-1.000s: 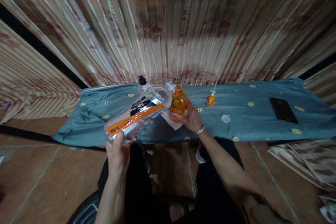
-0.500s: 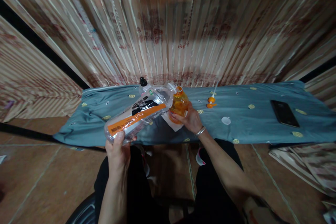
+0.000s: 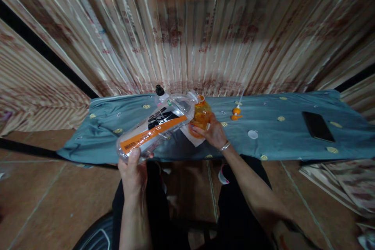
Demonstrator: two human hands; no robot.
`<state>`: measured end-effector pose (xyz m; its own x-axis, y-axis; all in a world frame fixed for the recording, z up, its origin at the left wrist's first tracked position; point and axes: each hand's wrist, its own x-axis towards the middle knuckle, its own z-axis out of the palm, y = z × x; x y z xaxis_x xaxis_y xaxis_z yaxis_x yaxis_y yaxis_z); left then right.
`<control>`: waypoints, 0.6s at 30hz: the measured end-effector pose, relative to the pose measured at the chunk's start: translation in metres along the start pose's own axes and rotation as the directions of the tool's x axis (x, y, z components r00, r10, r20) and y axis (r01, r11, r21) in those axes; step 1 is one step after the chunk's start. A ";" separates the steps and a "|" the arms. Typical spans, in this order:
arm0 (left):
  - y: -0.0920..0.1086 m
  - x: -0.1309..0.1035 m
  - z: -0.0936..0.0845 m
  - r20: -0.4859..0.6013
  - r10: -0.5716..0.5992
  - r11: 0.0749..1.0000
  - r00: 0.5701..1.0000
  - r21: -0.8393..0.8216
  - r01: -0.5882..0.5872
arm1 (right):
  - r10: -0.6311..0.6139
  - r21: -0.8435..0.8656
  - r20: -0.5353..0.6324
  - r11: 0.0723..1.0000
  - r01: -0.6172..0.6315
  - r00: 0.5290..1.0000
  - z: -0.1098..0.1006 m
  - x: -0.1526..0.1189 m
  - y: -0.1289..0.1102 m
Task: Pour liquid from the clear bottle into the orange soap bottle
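Note:
My left hand (image 3: 134, 170) grips the base of a large clear bottle (image 3: 155, 125) with an orange, black and silver label. The bottle is tilted, its neck up and to the right, its mouth at the open top of an orange bottle (image 3: 201, 115). Around the orange bottle's side is my right hand (image 3: 213, 131), which holds it upright over a white paper (image 3: 195, 139). Whether liquid is flowing between them is too unclear to tell. Behind the clear bottle stands a bottle with a black pump top (image 3: 159, 91).
On the blue cloth-covered table (image 3: 269, 136) lie an orange pump head (image 3: 236, 112) with a thin tube, a small white cap (image 3: 252, 134) and a black phone (image 3: 318, 126). A striped curtain (image 3: 187, 27) hangs behind the table.
The clear bottle's neck has shifted slightly up and to the right over the orange bottle's mouth. Both hands keep their holds.

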<state>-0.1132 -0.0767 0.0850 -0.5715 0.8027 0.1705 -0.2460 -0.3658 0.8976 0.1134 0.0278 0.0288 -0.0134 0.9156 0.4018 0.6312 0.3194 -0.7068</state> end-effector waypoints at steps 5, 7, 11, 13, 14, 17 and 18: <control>0.002 -0.002 0.002 -0.005 0.007 1.000 1.000 0.002 -0.007 | 0.045 -0.004 0.015 0.999 -0.045 0.999 -0.001 0.000 -0.002; 0.003 -0.002 0.002 -0.002 0.017 1.000 1.000 0.006 -0.017 | 0.056 -0.002 0.019 0.998 -0.056 0.998 -0.002 0.000 -0.002; 0.004 -0.002 0.004 0.000 0.022 0.999 1.000 0.028 -0.022 | 0.054 -0.003 0.020 0.999 -0.053 0.998 -0.001 0.000 -0.001; 0.005 -0.002 0.005 -0.010 0.010 0.999 1.000 0.035 -0.010 | 0.038 -0.005 0.011 0.999 -0.038 0.999 -0.001 0.000 -0.001; 0.005 -0.002 0.005 -0.016 0.008 0.999 1.000 0.037 -0.008 | 0.030 -0.005 0.007 1.000 -0.030 1.000 -0.001 0.000 0.000; 0.006 -0.003 0.006 -0.022 0.019 0.999 1.000 0.046 -0.018 | 0.029 -0.013 0.007 1.000 -0.029 1.000 -0.001 0.000 -0.001; 0.007 -0.003 0.006 -0.022 0.023 0.999 0.999 0.048 -0.022 | 0.031 -0.018 0.008 0.999 -0.030 0.999 -0.001 -0.001 -0.001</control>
<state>-0.1082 -0.0788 0.0928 -0.5938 0.7837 0.1825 -0.1955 -0.3605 0.9120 0.1135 0.0266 0.0302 -0.0002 0.9269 0.3753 0.6450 0.2870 -0.7083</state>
